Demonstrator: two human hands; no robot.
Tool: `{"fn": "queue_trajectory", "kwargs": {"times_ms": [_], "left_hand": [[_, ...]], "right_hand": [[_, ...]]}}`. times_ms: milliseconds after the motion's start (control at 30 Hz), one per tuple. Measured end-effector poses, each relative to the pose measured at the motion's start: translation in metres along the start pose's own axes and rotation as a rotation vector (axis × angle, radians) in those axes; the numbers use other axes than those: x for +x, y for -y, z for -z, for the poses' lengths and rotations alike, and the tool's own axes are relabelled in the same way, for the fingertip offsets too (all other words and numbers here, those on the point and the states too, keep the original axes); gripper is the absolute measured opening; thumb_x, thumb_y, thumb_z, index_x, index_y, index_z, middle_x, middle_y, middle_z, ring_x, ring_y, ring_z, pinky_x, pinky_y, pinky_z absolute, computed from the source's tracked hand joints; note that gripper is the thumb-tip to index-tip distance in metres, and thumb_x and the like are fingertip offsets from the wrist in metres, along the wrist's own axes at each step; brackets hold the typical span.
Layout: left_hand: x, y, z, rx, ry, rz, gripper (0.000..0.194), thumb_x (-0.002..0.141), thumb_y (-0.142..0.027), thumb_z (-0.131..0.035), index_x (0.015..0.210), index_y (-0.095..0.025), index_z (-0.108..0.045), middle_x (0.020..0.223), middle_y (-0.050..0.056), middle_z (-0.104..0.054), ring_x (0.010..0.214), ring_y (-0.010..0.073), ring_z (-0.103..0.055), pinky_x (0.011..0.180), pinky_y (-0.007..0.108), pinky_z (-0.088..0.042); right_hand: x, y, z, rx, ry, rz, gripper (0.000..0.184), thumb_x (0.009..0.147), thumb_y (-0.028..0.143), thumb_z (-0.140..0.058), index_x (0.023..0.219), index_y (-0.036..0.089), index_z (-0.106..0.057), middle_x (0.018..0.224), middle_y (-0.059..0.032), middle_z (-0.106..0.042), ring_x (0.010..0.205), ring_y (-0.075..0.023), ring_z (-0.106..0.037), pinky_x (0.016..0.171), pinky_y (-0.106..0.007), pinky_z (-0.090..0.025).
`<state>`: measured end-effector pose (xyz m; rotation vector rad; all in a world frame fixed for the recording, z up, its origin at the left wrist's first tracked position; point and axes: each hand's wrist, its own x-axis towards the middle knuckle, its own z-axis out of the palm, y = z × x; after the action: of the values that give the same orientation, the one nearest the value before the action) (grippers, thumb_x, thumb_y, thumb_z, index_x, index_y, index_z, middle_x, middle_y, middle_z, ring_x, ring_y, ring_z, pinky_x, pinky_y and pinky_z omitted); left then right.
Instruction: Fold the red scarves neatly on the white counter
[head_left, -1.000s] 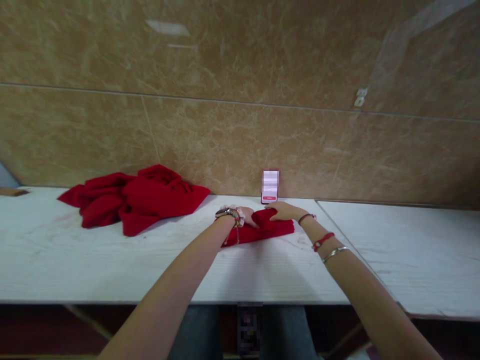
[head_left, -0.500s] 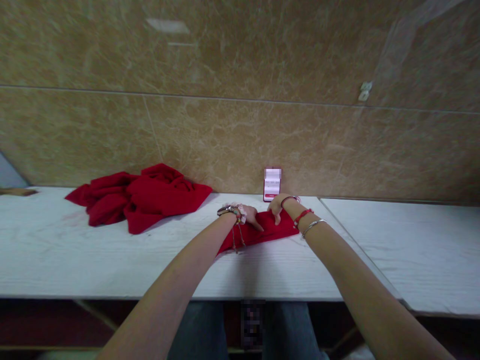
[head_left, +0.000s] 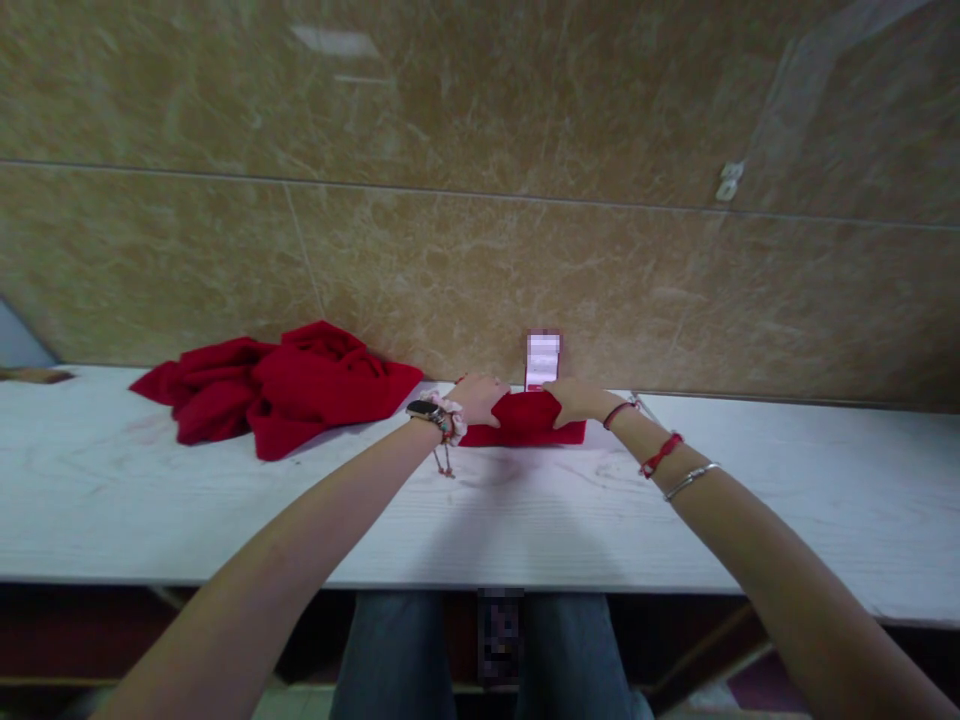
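Observation:
A folded piece of red cloth [head_left: 528, 415] lies as a narrow strip on the white tabletop, its middle raised between my hands. My left hand [head_left: 480, 399] grips it from the left, the thumb on the near side. At the other side my right hand [head_left: 576, 401] has hold of it, thumb also toward me. Part of the fingers of both hands is hidden by the cloth and the hands themselves. Just behind the cloth a phone [head_left: 543, 361] with a lit screen leans on the wall, its lower edge partly covered.
A crumpled heap of red cloth [head_left: 315, 385] lies to the left against the marbled wall [head_left: 420, 270]. A brown wooden piece [head_left: 36, 375] sits at the far left end of the white table [head_left: 225, 530]. The table's front edge runs just before my legs.
Both hands have moved apart and grip the red cloth at its sides. It has shifted back toward the phone and lies straighter, with its middle lifted.

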<state>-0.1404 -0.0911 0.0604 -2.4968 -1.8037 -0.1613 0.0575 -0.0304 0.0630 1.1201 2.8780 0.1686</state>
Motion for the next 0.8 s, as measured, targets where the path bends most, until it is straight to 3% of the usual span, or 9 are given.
{"fn": "queue_trajectory", "kwargs": {"times_ms": [200,300,433,567,633,733,800], "left_hand": [[-0.014,0.012,-0.011,0.184,0.051,-0.072,0.047,0.063,-0.040,-0.069,0.100,-0.015,-0.056,0.104,0.012,-0.060,0.096,0.0280,-0.057,0.081,0.033,-0.042],[-0.015,0.018,-0.007,0.219,0.087,-0.099,0.055,0.063,-0.049,-0.067,0.106,-0.016,-0.053,0.102,0.010,-0.061,0.095,0.0268,-0.058,0.079,0.032,-0.043],[-0.017,0.021,-0.002,0.192,0.176,-0.059,0.060,0.062,-0.052,-0.066,0.108,-0.016,-0.053,0.109,0.012,-0.058,0.098,0.0269,-0.057,0.081,0.031,-0.042],[-0.019,0.020,-0.004,0.152,0.099,-0.142,0.072,0.060,-0.046,-0.070,0.120,-0.014,-0.046,0.133,0.015,-0.040,0.115,0.0274,-0.045,0.092,0.030,-0.035],[-0.019,0.020,-0.006,0.109,0.111,-0.166,0.076,0.062,-0.042,-0.070,0.126,-0.015,-0.039,0.129,0.013,-0.045,0.113,0.0252,-0.047,0.090,0.028,-0.036],[-0.017,0.020,-0.006,0.071,0.171,-0.180,0.060,0.066,-0.037,-0.067,0.120,-0.018,-0.047,0.107,0.007,-0.061,0.099,0.0221,-0.057,0.082,0.025,-0.040],[-0.015,0.021,-0.003,0.082,0.138,-0.217,0.046,0.068,-0.036,-0.066,0.109,-0.020,-0.054,0.100,0.004,-0.064,0.094,0.0210,-0.059,0.080,0.025,-0.041]], "right_hand": [[-0.017,0.012,-0.011,0.016,-0.005,0.013,0.062,0.058,0.026,-0.074,0.115,0.012,-0.054,0.111,-0.0145,-0.060,0.100,-0.0271,-0.057,0.080,-0.031,-0.045],[-0.018,0.011,-0.007,0.016,0.022,0.023,0.067,0.058,0.030,-0.074,0.118,0.012,-0.051,0.112,-0.0146,-0.060,0.101,-0.0273,-0.056,0.080,-0.032,-0.044],[-0.015,0.008,-0.003,0.004,0.072,0.056,0.059,0.059,0.035,-0.073,0.111,0.013,-0.056,0.106,-0.0131,-0.063,0.095,-0.0266,-0.058,0.075,-0.031,-0.045],[-0.011,0.008,-0.004,0.032,0.112,0.081,0.059,0.057,0.038,-0.073,0.108,0.015,-0.057,0.103,-0.0118,-0.064,0.091,-0.0255,-0.060,0.070,-0.029,-0.045],[-0.011,0.009,-0.004,0.031,0.108,0.078,0.059,0.058,0.039,-0.073,0.109,0.015,-0.056,0.103,-0.0118,-0.064,0.090,-0.0257,-0.060,0.069,-0.029,-0.045],[-0.011,0.010,-0.004,-0.001,0.088,0.071,0.054,0.058,0.039,-0.072,0.106,0.016,-0.058,0.100,-0.0109,-0.065,0.089,-0.0259,-0.060,0.067,-0.029,-0.045],[-0.011,0.010,-0.004,-0.052,0.038,0.067,0.048,0.060,0.036,-0.071,0.103,0.016,-0.059,0.098,-0.0108,-0.065,0.089,-0.0264,-0.060,0.066,-0.029,-0.045]]}}
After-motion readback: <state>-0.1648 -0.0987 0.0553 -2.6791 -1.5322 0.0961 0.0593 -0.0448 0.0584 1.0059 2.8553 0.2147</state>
